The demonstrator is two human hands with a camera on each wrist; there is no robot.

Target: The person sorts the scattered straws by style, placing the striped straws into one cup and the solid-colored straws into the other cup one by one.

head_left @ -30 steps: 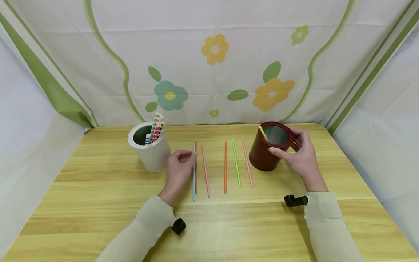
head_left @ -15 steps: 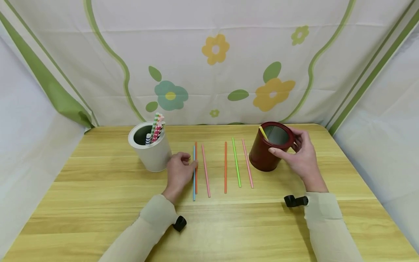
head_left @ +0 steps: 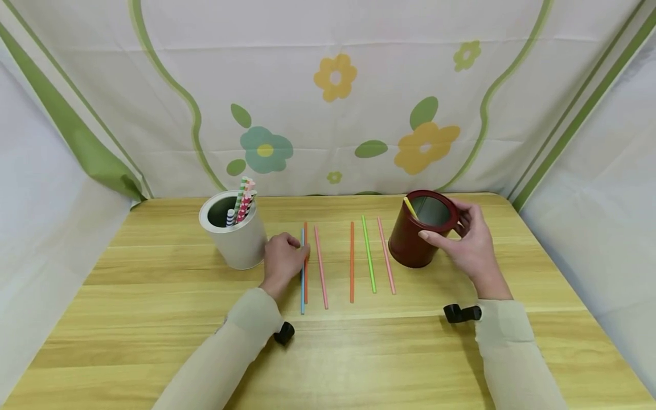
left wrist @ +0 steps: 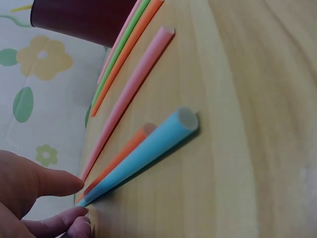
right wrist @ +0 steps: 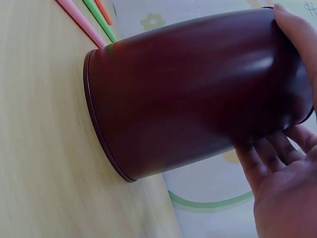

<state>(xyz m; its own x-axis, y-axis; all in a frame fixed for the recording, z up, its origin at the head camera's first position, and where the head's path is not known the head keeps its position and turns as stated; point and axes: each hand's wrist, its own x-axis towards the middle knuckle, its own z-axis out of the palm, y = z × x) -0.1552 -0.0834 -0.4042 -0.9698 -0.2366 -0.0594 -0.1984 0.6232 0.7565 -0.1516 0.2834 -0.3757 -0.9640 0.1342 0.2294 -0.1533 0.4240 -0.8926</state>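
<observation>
The table (head_left: pixel 154 341) runs beneath both hands. The red cup (head_left: pixel 414 246) stands in the right hand (head_left: pixel 472 245), whose thumb and fingers grip it near the rim. The white cup (head_left: pixel 237 246) is just left of the left hand (head_left: pixel 283 259), with patterned straws (head_left: pixel 245 206) in it.

The left thumb and fingers are partly parted over the blue straw (head_left: pixel 303 296), around its far part; I cannot tell whether they touch it. An orange straw (left wrist: pixel 121 156) lies close against its right side, so a good pinch calls for fingertips low and narrow, or both may come up together. Lifting straight up should spare the pink straw (head_left: pixel 321 267), a little right of that hand. Keeping the right hand's grip firm but gentle should steady the cup and the yellow straw (head_left: pixel 411 209) in it.
</observation>
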